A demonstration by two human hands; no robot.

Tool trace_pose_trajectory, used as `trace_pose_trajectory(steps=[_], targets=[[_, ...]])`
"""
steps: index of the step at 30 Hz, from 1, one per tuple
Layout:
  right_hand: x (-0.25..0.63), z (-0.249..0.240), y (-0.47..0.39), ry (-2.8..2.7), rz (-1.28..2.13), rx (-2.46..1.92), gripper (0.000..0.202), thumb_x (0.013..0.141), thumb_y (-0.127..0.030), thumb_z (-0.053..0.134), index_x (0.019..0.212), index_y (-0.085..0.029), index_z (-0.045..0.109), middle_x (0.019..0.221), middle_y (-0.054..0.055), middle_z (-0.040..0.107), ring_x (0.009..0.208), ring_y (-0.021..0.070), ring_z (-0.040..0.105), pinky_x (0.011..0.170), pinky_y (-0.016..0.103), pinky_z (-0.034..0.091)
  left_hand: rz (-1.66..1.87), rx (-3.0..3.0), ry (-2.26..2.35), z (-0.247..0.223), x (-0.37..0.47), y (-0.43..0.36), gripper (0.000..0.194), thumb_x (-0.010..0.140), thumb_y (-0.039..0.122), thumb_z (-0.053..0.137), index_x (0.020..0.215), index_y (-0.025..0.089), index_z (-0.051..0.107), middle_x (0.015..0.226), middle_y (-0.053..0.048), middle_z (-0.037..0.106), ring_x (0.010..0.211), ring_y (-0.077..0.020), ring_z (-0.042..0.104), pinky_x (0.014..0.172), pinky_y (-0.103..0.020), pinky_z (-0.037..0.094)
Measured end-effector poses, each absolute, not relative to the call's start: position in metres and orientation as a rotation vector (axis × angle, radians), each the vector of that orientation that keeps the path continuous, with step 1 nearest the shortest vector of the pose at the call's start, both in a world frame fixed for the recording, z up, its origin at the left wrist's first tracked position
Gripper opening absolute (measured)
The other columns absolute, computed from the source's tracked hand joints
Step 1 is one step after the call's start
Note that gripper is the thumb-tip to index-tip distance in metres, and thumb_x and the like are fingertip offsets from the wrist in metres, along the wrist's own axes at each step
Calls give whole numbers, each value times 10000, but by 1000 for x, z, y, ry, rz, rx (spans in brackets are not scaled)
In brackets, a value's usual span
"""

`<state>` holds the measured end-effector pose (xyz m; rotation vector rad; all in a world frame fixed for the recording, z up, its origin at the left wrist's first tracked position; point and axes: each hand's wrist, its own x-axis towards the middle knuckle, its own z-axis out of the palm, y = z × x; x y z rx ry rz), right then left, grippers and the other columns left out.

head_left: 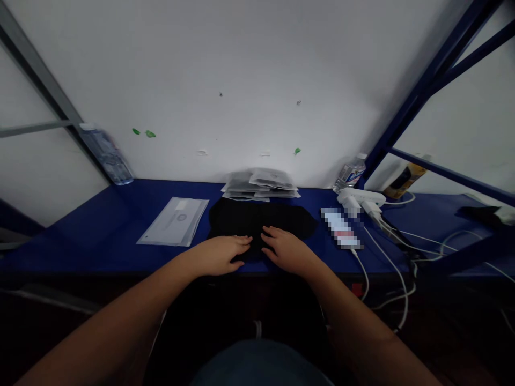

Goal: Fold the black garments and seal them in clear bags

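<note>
A piece of black cloth (237, 214) lies spread on the blue desk (120, 225), near its front edge. My left hand (219, 254) rests palm down on the cloth's left part, fingers stretched toward the middle. On the right part, my right hand (287, 249) lies flat with its fingers apart, pointing inward. A narrow strip of cloth shows between the two sets of fingertips. The cloth is too dark to tell its exact kind or folds. Left of it lies a flat, frosted plastic bag (173, 221) with a round print.
Behind the cloth, several similar bags (261, 185) are stacked against the wall. To the right are a phone (341, 228) on a charging cable, a white power strip (362, 197) with plugs, and a water bottle (350, 172). Another bottle (108, 155) stands at the back left.
</note>
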<state>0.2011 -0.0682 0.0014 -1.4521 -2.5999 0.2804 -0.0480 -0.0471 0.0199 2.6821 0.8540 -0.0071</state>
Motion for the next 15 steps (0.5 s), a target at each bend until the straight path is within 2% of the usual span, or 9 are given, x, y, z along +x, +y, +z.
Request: trace_pose_trajectory(steps=[3, 6, 8, 11, 13, 15], targets=[[199, 4, -68, -2606, 281, -1431, 604, 993, -471, 534, 1466, -98, 562, 1573, 200, 456, 1471, 332, 425, 1205, 469, 363, 21, 2712, 844, 16, -44, -42, 437, 927, 197, 577, 1357, 210, 648, 1540, -81, 507, 1424, -232, 501, 1190, -372, 388], [201, 4, -71, -2612, 304, -1432, 738, 913, -543, 635, 1500, -111, 523, 1604, 193, 407, 1489, 348, 393, 1214, 480, 350, 44, 2715, 887, 17, -42, -39, 399, 944, 167, 504, 1296, 209, 688, 1488, -70, 571, 1364, -205, 567, 1157, -348, 429], [203, 5, -73, -2617, 299, -1463, 687, 901, -405, 651, 1510, -118, 512, 1612, 177, 400, 1480, 337, 411, 1212, 473, 355, 63, 2683, 921, 21, -41, -37, 370, 952, 163, 472, 1211, 203, 733, 1442, -70, 616, 1316, -200, 610, 1125, -334, 460], [209, 7, -76, -2615, 276, -1505, 636, 858, -114, 532, 1494, -99, 526, 1583, 155, 458, 1448, 281, 467, 1205, 411, 373, 110, 2619, 972, 27, -43, -35, 338, 960, 181, 465, 1099, 213, 772, 1369, -60, 677, 1257, -206, 653, 1076, -334, 500], [215, 8, -77, -2574, 281, -1566, 650, 822, -36, 471, 1461, -99, 565, 1539, 137, 522, 1406, 250, 519, 1190, 379, 393, 129, 2601, 1009, 30, -47, -37, 329, 970, 207, 470, 1118, 223, 763, 1339, -52, 699, 1232, -210, 667, 1061, -347, 510], [222, 8, -79, -2497, 296, -1668, 610, 826, -29, 447, 1401, -119, 629, 1487, 118, 583, 1354, 242, 572, 1165, 376, 423, 125, 2604, 1050, 31, -53, -42, 312, 970, 224, 482, 1113, 227, 759, 1339, -48, 700, 1220, -221, 672, 1051, -364, 516]])
